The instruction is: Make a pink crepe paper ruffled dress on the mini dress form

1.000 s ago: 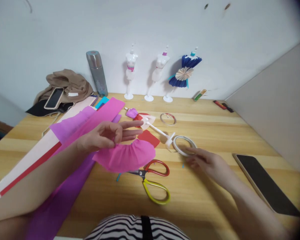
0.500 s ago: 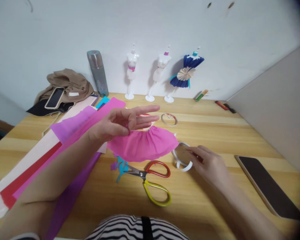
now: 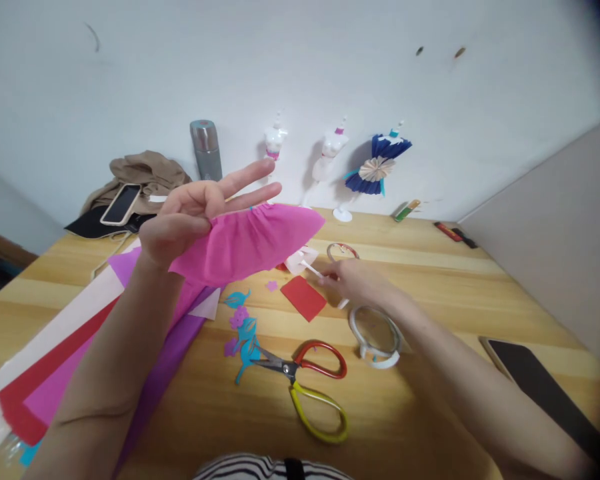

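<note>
My left hand (image 3: 193, 210) pinches the left end of a gathered pink skirt-shaped piece (image 3: 250, 243), probably crepe paper, between thumb and index finger. Two other fingers stretch out above it. The piece hangs in pleats over the table. Farther right, my right hand (image 3: 347, 280) has its fingers closed at the end of a thin white stick (image 3: 311, 269), beside a white piece (image 3: 300, 259). Just in front of that hand lies a red paper rectangle (image 3: 304, 298). A roll of white tape (image 3: 380, 357) lies under my right forearm.
Scissors (image 3: 293, 373) lie near blue leaf cutouts (image 3: 249, 347) and purple flowers. Coloured paper sheets (image 3: 80, 333) cover the left side. Several small mannequins (image 3: 330, 147), one dressed in blue, stand by the wall with a flask (image 3: 206, 150). A phone (image 3: 535, 380) lies at right.
My left hand has lifted the pink piece up and to the left. My right hand has left the tape roll and reached forward and left to the white stick. The view has shifted slightly.
</note>
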The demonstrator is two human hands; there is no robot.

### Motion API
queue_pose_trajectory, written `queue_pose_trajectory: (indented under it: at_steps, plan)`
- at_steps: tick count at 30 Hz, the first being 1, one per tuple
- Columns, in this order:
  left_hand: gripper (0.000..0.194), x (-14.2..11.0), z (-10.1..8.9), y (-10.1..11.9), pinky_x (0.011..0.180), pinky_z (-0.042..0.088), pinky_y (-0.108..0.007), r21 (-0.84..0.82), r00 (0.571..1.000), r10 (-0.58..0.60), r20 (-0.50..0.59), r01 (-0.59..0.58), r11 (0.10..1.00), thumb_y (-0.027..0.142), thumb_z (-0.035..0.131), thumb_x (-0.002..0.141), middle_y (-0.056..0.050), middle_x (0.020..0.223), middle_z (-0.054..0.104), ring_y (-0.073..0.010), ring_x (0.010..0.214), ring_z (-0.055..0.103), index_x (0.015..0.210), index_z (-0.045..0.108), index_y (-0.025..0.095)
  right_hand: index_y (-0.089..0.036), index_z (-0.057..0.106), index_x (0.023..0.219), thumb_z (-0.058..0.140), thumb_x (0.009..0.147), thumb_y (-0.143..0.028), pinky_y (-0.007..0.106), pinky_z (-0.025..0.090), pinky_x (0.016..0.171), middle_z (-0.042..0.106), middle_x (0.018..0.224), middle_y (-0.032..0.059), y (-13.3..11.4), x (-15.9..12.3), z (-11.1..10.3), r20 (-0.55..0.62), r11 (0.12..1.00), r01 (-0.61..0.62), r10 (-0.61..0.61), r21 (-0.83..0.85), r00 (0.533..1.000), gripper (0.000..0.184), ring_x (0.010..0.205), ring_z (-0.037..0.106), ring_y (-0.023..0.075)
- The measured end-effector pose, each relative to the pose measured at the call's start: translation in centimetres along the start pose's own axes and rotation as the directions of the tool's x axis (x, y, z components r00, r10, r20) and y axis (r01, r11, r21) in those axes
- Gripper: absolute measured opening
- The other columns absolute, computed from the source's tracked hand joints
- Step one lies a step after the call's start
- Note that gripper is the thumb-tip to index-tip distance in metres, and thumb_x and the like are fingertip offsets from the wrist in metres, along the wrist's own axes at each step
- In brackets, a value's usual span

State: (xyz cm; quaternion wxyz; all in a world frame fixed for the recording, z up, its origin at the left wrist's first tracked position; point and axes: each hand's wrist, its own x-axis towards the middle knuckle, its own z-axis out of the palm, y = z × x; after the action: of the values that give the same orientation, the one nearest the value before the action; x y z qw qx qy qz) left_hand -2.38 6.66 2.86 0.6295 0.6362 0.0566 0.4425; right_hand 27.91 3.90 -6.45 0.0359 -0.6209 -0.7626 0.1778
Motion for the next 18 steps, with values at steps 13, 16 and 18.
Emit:
queue_pose_trajectory:
  at_steps: [13, 16, 18]
  plan:
    - [0.022, -0.7, -0.9, 1.0, 0.118, 0.033, -0.057, 0.051, 0.997, 0.077, 0.014, -0.078, 0.996, 0.027, 0.078, 0.075, -0.003, 0.137, 0.064, -0.0367, 0.139, 0.047, 0.068, 0.061, 0.014, -0.02, 0.058, 0.066, 0.057, 0.083, -0.032, 0.024, 0.039, 0.045, 0.053, 0.054, -0.003, -1.6, -2.4, 1.7, 0.243, 0.888, -0.021, -0.103, 0.459, 0.965, 0.021, 0.046, 0.047, 0.0111]
    - [0.031, -0.7, -0.8, 1.0, 0.116, 0.033, -0.059, 0.031, 0.987, 0.135, 0.087, -0.138, 0.99, 0.037, 0.079, 0.077, -0.008, 0.14, 0.061, -0.0368, 0.137, 0.048, 0.074, 0.062, 0.012, -0.021, 0.058, 0.062, 0.068, 0.078, -0.035, 0.023, 0.036, 0.038, 0.054, 0.049, -0.0022, -2.5, -4.3, 3.1, 0.306, 0.714, -0.153, -0.091, 0.683, 0.948, 0.024, 0.04, 0.046, 0.0106]
    - [0.032, -0.8, -0.6, 1.0, 0.116, 0.031, -0.061, 0.034, 0.989, 0.115, 0.098, -0.119, 0.992, 0.038, 0.08, 0.077, -0.008, 0.14, 0.061, -0.0389, 0.138, 0.046, 0.073, 0.062, 0.012, -0.021, 0.057, 0.059, 0.071, 0.077, -0.037, 0.022, 0.035, 0.035, 0.054, 0.046, -0.0022, -3.1, -5.0, 4.1, 0.365, 0.645, -0.227, -0.088, 0.73, 0.927, 0.028, 0.036, 0.046, 0.0101]
